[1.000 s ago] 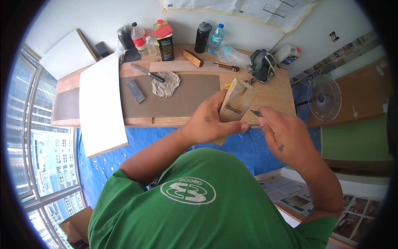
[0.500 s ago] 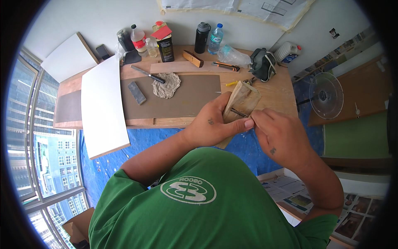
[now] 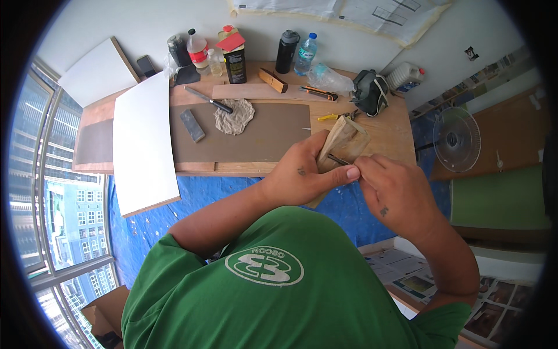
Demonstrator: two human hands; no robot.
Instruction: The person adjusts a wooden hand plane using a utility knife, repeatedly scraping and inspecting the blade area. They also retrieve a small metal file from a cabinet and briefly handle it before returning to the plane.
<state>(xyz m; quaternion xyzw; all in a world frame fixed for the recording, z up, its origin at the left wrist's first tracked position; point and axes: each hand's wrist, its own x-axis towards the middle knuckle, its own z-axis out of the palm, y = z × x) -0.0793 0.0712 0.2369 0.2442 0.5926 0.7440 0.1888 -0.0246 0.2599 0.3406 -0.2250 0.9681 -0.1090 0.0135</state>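
Note:
My left hand [image 3: 297, 172] is closed round a pale, worn wooden plane body [image 3: 349, 139], holding it tilted above the bench's front edge. My right hand [image 3: 394, 193] pinches a thin dark metal blade [image 3: 337, 158] at the slot in the block's face, beside my left thumb; its fingertips hide part of the blade. Just beyond the block lie yellow-handled pliers [image 3: 328, 117]. A sharpening stone [image 3: 192, 125] and a long file with a black handle [image 3: 221, 106] on a crumpled cloth [image 3: 235, 122] lie further left on the brown mat.
The wooden workbench [image 3: 389, 145] carries bottles [image 3: 288, 51], a respirator [image 3: 369, 93], a utility knife [image 3: 318, 93] and an orange-brown wooden plane [image 3: 273, 79]. A white panel [image 3: 142, 157] overhangs its left part. A fan [image 3: 456, 139] stands right, a window left, blue sheeting [image 3: 215, 198] below.
My right hand has moved up and left, bringing the blade into the block's slot, and its fingers now touch beside my left thumb. My left hand has shifted slightly right with the block.

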